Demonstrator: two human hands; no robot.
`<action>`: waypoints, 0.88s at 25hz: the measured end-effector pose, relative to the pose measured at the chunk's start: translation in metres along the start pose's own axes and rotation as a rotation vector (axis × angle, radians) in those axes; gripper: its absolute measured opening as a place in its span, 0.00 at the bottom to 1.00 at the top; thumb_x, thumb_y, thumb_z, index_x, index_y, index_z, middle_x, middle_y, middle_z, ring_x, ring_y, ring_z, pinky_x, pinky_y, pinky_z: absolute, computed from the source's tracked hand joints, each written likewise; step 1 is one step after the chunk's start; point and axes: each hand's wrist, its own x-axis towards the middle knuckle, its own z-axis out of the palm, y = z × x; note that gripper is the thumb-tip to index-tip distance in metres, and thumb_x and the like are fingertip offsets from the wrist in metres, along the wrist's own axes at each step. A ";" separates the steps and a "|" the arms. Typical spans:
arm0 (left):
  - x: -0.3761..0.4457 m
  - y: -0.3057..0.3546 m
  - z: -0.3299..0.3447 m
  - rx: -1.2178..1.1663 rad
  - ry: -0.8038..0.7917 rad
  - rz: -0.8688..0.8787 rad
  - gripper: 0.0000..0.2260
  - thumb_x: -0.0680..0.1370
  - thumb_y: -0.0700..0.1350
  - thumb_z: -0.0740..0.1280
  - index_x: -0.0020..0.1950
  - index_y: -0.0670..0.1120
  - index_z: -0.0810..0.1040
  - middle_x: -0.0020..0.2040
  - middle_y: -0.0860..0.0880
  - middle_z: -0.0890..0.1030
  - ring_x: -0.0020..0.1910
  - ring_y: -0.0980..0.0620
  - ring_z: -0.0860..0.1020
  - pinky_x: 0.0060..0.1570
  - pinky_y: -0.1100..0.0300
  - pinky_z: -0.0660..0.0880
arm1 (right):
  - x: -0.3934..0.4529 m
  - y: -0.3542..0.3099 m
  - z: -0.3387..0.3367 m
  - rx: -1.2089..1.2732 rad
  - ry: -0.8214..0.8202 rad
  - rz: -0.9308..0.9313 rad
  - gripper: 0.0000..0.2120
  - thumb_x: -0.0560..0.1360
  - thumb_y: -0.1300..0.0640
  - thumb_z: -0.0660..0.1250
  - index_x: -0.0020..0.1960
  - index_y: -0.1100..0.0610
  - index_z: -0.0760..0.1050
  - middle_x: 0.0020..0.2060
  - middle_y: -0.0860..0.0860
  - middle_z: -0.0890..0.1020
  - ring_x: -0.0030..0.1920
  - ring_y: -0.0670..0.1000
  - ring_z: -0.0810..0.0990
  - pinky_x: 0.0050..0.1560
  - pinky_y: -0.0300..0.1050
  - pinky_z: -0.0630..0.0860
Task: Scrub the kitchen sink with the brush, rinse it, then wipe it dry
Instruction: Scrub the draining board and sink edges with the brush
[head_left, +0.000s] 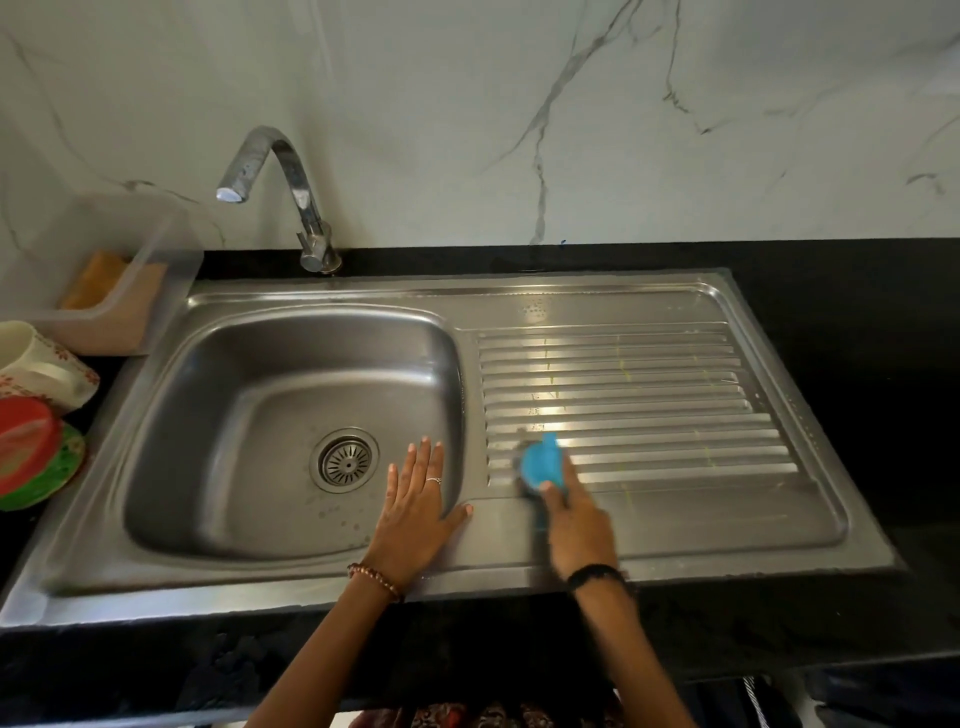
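Black stone counter (831, 291) runs under a pale marbled wall, and set into it is the steel sink (571, 540) with its ribbed draining board (649, 395) on the right. Down at the near left corner of those ribs sits the brush (541, 462), a small blue round-backed thing, bristles down against the metal. The right hand (576, 525) has its fingers curled over the blue top, gripping it; that hand is blurred. It looks light, hard-shelled and likely slick when wet, so I'd say the rounded back is the place to hold it, palm on top. The left hand (415, 509) lies flat and spread on the ledge between basin and board, fingers reaching over the basin (260, 415) edge, holding nothing. Scrubbing seems underway; yellowish specks dot the ribs. Droplets lie near the drain (345, 460). The tap (291, 192) stands behind, no water running. At the far left are a clear box (171, 270), a mug (47, 369) and red and green lids (36, 457).
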 end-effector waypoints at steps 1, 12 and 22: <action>0.001 -0.001 0.000 -0.001 0.001 0.001 0.37 0.79 0.57 0.57 0.75 0.43 0.37 0.76 0.46 0.37 0.68 0.55 0.31 0.65 0.58 0.30 | -0.006 -0.004 0.013 -0.034 -0.077 -0.038 0.23 0.82 0.50 0.50 0.75 0.46 0.51 0.49 0.56 0.79 0.41 0.49 0.74 0.44 0.40 0.74; 0.006 -0.001 -0.003 -0.002 -0.003 0.000 0.38 0.78 0.56 0.59 0.75 0.43 0.37 0.76 0.45 0.38 0.68 0.54 0.31 0.65 0.58 0.31 | -0.013 0.010 0.004 -0.167 -0.043 -0.055 0.24 0.82 0.50 0.49 0.76 0.47 0.47 0.34 0.48 0.70 0.32 0.43 0.70 0.35 0.33 0.69; 0.004 -0.003 -0.007 0.014 0.023 -0.017 0.37 0.79 0.56 0.58 0.75 0.44 0.37 0.76 0.46 0.38 0.69 0.54 0.32 0.66 0.58 0.31 | 0.051 -0.038 -0.003 -0.177 0.028 -0.145 0.23 0.82 0.52 0.49 0.76 0.50 0.50 0.49 0.58 0.79 0.44 0.54 0.78 0.48 0.46 0.77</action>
